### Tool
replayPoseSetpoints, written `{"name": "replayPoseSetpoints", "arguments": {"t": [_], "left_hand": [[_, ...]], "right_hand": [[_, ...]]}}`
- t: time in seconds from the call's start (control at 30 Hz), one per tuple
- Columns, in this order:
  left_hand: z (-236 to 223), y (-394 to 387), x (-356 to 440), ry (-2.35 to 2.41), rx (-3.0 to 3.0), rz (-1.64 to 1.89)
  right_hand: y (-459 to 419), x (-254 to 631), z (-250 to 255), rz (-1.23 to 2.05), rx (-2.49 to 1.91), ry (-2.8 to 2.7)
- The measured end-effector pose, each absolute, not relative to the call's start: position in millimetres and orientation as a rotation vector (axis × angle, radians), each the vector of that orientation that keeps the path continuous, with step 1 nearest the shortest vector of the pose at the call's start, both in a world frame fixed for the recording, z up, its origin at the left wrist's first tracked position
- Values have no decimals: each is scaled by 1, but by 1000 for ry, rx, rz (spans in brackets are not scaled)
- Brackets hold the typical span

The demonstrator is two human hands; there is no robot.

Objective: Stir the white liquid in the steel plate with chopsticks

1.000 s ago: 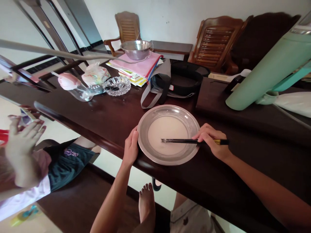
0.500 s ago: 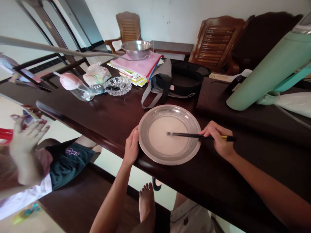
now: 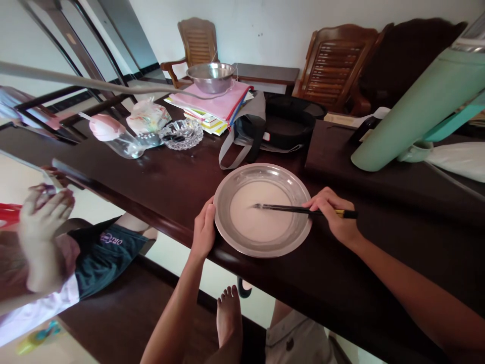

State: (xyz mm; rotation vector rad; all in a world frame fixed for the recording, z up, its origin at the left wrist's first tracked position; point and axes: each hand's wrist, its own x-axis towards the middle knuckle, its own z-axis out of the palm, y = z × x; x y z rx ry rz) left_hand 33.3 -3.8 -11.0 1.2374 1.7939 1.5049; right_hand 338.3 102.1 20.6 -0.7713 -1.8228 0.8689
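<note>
On dark table (image 3: 159,184): pinching basin (image 3: 225,222) edge in left hand (image 3: 204,228), likely against sliding; pinching chopsticks (image 3: 284,208) in right hand (image 3: 339,220).

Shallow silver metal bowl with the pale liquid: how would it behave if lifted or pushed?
The shallow silver metal bowl is likely stiff, given its metallic sheen. The pale liquid inside probably adds weight and may slosh. The bowl's wide, low shape suggests sliding before tipping.
</note>
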Motion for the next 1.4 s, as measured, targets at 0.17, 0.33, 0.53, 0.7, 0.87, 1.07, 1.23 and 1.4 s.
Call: {"name": "replayPoseSetpoints", "arguments": {"t": [0.17,0.33,0.53,0.7,0.87,1.07,1.23,1.4], "left_hand": [[-9,-4,34,1782,1248,1489],[-9,-4,34,1787,1242,1509],[-11,-4,33,1775,1245,1520],[-10,-4,34,1757,1250,1517],[-10,-4,34,1789,1235,1521],[-12,-4,33,1761,1251,1520],[-12,-4,33,1768,1247,1522],[-11,-4,34,1754,1252,1526]], "right_hand": [[101,338,22,903,-714,-1833],[102,338,21,858,-786,-1810],[102,337,22,881,-690,-1898],[103,338,21,870,-760,-1778],[102,338,22,859,-731,-1903],[101,338,23,879,-717,-1852],[102,338,22,822,-785,-1836],[101,338,23,884,-687,-1900]]}}
